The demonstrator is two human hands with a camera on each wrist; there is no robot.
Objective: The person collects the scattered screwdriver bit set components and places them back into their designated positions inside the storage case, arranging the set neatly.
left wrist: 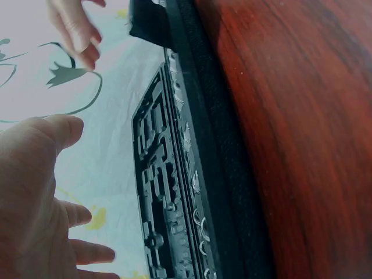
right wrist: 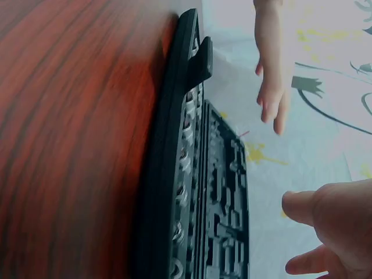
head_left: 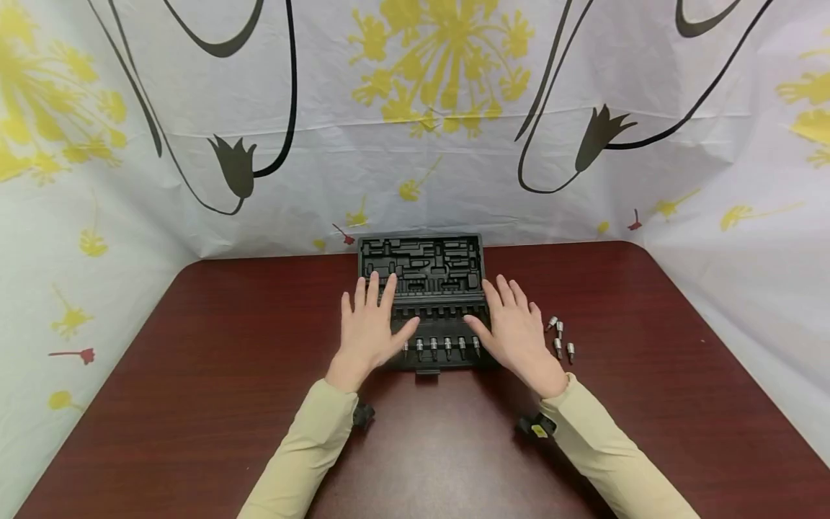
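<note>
A black plastic tool case (head_left: 420, 263) lies opened flat on the table, its moulded lid toward the back wall. Several silver bit sockets (head_left: 448, 349) stand in a row in the near half of the case. My left hand (head_left: 368, 328) is spread above the case's left side, fingers straight and holding nothing. Over the right side my right hand (head_left: 516, 333) is spread the same way. Both wrist views show the hands apart from the case. Several loose bit sockets (head_left: 558, 346) lie on the table just right of my right hand.
The dark red wooden table (head_left: 214, 404) has rounded far corners. A white cloth (head_left: 402, 158) with yellow and grey flower prints hangs behind and beside it. The case's latch (head_left: 427, 373) sticks out at its near edge.
</note>
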